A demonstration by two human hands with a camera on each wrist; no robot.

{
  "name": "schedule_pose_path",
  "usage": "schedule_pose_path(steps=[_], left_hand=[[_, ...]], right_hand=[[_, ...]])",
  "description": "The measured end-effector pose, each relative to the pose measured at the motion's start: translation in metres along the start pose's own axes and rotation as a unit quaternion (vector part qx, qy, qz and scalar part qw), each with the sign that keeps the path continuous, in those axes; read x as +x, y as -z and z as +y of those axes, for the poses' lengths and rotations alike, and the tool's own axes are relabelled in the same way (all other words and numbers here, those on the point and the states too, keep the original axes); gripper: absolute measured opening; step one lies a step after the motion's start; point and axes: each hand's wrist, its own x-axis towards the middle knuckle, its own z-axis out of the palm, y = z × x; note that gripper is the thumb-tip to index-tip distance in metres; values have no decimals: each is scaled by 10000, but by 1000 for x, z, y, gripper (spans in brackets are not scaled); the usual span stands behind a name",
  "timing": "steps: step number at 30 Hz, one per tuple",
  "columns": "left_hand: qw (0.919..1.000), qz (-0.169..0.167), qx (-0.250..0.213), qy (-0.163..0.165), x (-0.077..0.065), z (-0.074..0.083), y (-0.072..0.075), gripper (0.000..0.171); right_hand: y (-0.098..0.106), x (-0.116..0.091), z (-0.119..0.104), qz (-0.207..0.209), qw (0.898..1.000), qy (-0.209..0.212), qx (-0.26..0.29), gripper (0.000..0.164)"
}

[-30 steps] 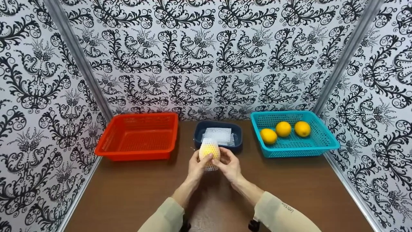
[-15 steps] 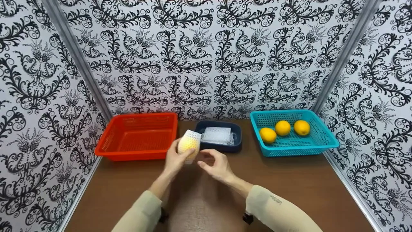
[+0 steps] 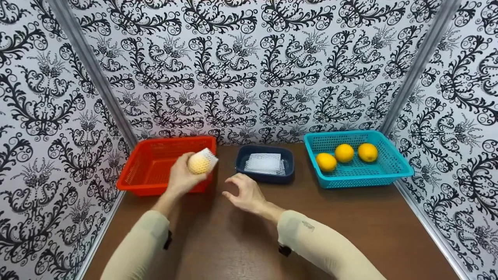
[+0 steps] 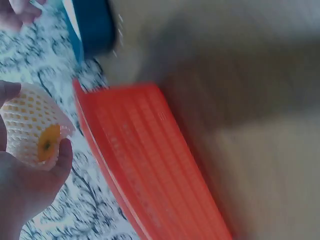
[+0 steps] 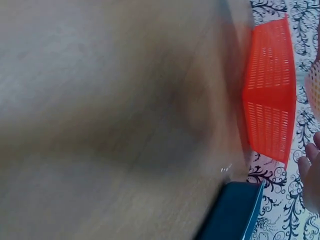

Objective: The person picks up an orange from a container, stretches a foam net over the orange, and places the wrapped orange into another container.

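Note:
My left hand (image 3: 183, 177) grips a round yellow-orange fruit (image 3: 198, 165) wrapped in a white foam fruit net (image 3: 210, 155). It overlaps the right part of the red basket (image 3: 155, 188) in the head view. From the left wrist, the fruit's bare end with a dark stem spot (image 4: 48, 145) shows through the net's opening, the thumb and fingers around it. My right hand (image 3: 247, 194) holds nothing; its fingers are loosely bent, in front of the dark blue tray (image 3: 264, 179). Flat white foam nets (image 3: 264, 162) lie in that tray.
A turquoise basket (image 3: 365, 182) with several similar yellow fruits (image 3: 344, 153) stands at the back right of the brown table (image 3: 241, 249). Patterned walls (image 3: 241, 77) enclose the table at the back and both sides.
Both hands were together on the netted fruit; the right hand has let go. My left hand has carried the fruit left to the red basket, tilting it; the right hand has drifted left.

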Motion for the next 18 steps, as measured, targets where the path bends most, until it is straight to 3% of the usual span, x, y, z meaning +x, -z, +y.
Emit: schedule_pose_path(steps=[6, 11, 18], left_hand=[[9956, -106, 931, 48, 33, -26, 21, 91], [9841, 102, 1765, 187, 51, -59, 47, 89], [9656, -177, 2437, 886, 61, -110, 67, 84]], right_hand=[[-10, 18, 1, -198, 9974, 29, -687, 28], [-25, 39, -9, -480, 9913, 179, -1214, 25], [-46, 57, -25, -1003, 9719, 495, -2072, 21]])
